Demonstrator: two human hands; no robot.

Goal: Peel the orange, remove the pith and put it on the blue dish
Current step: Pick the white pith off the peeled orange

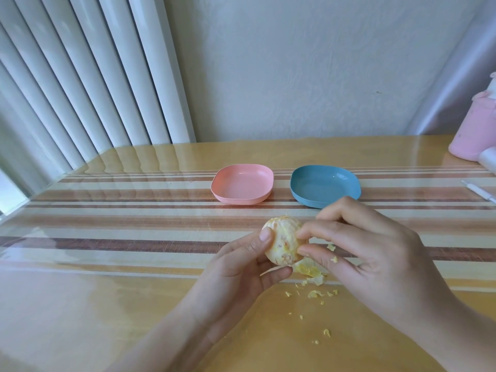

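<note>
Where tabletop (107, 304) lies nearest us, we note pith scraps (314, 293) scattered, with larger heap just under fruit. Above them, our left hand (236, 275) grips orange (281, 244), peel off, thumb on top, fingers curled beneath. Our right hand (375, 253) pinches orange's right side with thumb and fingertips; whether pith strand sits between them, we cannot tell. Orange held over table, near side of blue dish (324, 185). Pink dish (243, 187) just left of blue. Pink container (472, 130) at far right.
</note>
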